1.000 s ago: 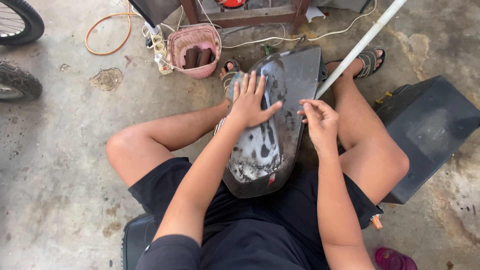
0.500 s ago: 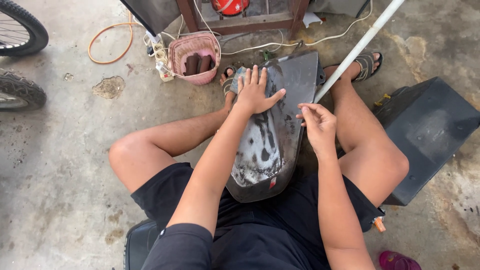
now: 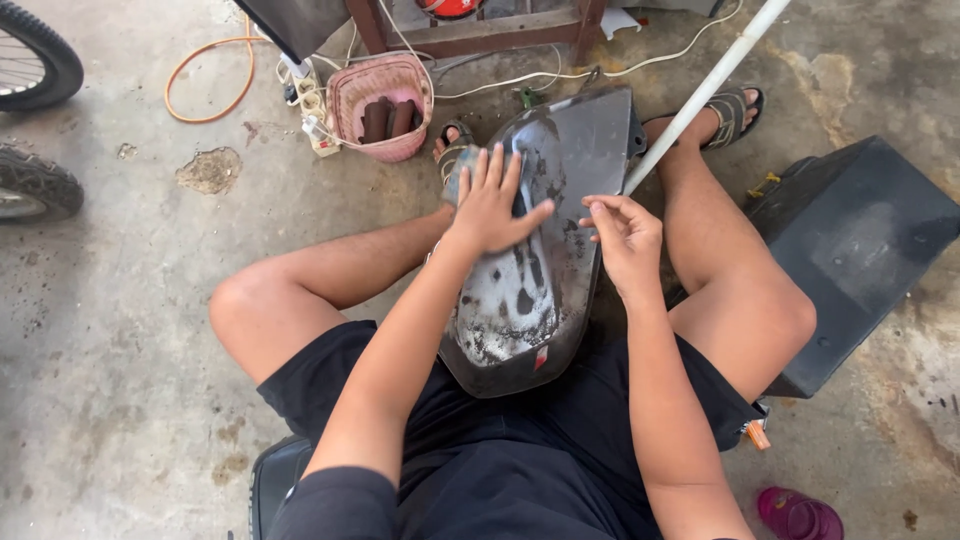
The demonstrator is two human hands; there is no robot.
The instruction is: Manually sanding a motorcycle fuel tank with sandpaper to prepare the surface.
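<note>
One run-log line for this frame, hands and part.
left hand: flat on dark scuffed plastic body panel | right hand: pinched at panel edge | panel: across lap | white pipe: beside

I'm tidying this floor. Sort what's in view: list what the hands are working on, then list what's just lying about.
In use:
dark panel across the lap
left hand pressed flat on it
right hand at its edge, fingers pinched

Lying about:
pink basket
orange hose
white pole
black case
bicycle wheel

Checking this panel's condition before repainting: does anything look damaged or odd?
Yes. The dark panel on the lap has its finish worn to whitish patches under the left hand. The right hand pinches at its edge.
</note>
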